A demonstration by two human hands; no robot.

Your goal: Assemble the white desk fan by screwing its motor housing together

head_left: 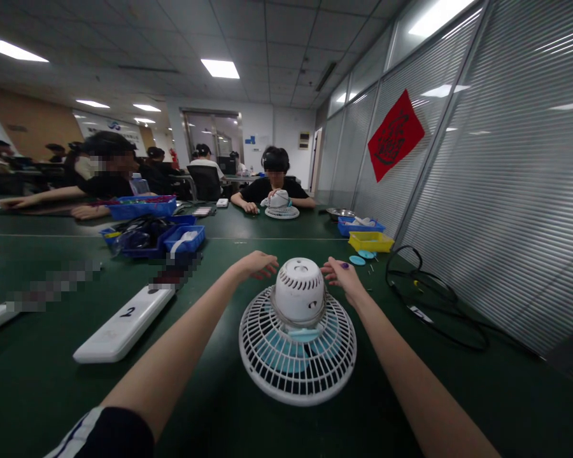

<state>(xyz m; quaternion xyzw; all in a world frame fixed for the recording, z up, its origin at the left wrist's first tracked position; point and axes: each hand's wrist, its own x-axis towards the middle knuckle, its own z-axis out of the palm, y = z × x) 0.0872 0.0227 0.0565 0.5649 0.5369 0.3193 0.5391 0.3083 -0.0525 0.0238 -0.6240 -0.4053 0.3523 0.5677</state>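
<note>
Left hand (pixel 259 264) and right hand (pixel 340 275) at either side of the white motor housing (pixel 300 286), fingers loosely bent and parted, nothing seen gripped in either; impossible to tell contact from a narrow gap at the fingertips. Part of a fan head (pixel 296 313) set face down on the green table (pixel 210 381), straight ahead, with pale blue blades (pixel 286 359) under the grille (pixel 258 318). Likely top-heavy in this pose, with most weight up in the motor; seemingly stiff plastic, smooth enough to slip a little under dry palms. Best clasped low on the housing from both sides, or steadied by the thicker outer rim (pixel 298 401); better not lifted by the thin grille, probably springy at first and prone to snap. Farther left, a white oblong case (pixel 124 324) marked 2, then a small blue tray (pixel 191 240). Off to the right, pale blue discs (pixel 358 260) near a yellow tray (pixel 370 247). Across the table, a person (pixel 296 189) in dark clothing behind another fan (pixel 281 212).
</note>
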